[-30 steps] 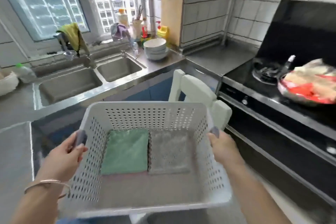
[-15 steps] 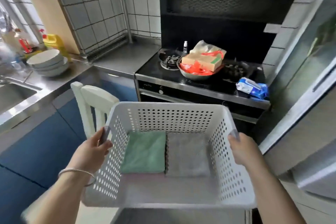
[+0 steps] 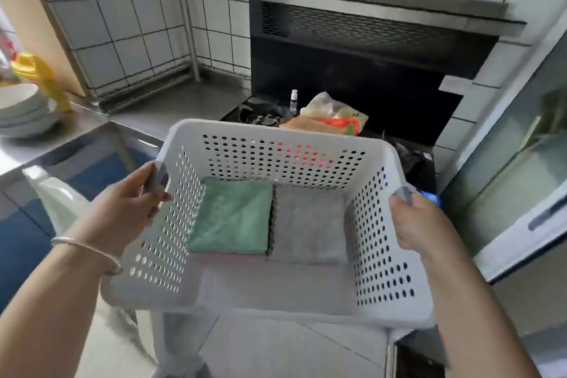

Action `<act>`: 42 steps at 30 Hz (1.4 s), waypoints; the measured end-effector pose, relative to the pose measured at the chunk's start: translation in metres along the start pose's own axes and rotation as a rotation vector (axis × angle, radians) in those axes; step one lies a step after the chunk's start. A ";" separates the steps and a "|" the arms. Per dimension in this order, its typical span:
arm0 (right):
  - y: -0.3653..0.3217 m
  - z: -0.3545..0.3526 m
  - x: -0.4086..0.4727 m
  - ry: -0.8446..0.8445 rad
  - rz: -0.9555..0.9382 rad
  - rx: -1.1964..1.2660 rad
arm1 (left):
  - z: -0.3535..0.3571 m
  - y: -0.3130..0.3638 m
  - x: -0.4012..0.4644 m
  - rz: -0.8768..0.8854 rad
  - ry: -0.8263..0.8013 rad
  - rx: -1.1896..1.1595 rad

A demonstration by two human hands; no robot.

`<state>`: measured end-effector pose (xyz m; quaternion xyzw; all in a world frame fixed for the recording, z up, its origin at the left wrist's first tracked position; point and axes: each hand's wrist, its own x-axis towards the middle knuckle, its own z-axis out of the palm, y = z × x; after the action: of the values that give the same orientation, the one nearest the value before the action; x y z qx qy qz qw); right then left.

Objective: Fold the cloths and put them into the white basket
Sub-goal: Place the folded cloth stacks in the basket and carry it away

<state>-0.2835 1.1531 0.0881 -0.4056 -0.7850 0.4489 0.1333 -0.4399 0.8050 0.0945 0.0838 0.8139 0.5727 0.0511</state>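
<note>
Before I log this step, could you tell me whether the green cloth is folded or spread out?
Folded: the green cloth lies as a neat square inside the white basket.

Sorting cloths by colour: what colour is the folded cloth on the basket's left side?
Green cloth, clearest in the head view.

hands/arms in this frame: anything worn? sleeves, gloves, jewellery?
No gloves on either hand, and both forearms are bare as far as the head view shows; no sleeve edge is visible. The left hand has a thin silver-coloured bangle on its wrist. The right hand and its wrist carry nothing visible. No rings can be made out; the frame is slightly blurred.
</note>
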 end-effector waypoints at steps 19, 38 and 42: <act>-0.330 0.298 0.285 -0.156 -0.392 0.110 | -0.145 0.007 0.358 0.048 0.431 -0.132; -0.473 0.635 0.561 -0.570 -0.454 -0.264 | -0.130 -0.118 0.632 -0.437 0.808 -0.096; -0.480 0.660 0.598 -0.601 -0.473 -0.377 | -0.112 -0.130 0.667 -0.505 0.813 -0.141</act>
<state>-1.2906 1.0833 0.0148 -0.0828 -0.9287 0.3528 -0.0789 -1.1245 0.7890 0.0188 -0.3506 0.7220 0.5825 -0.1284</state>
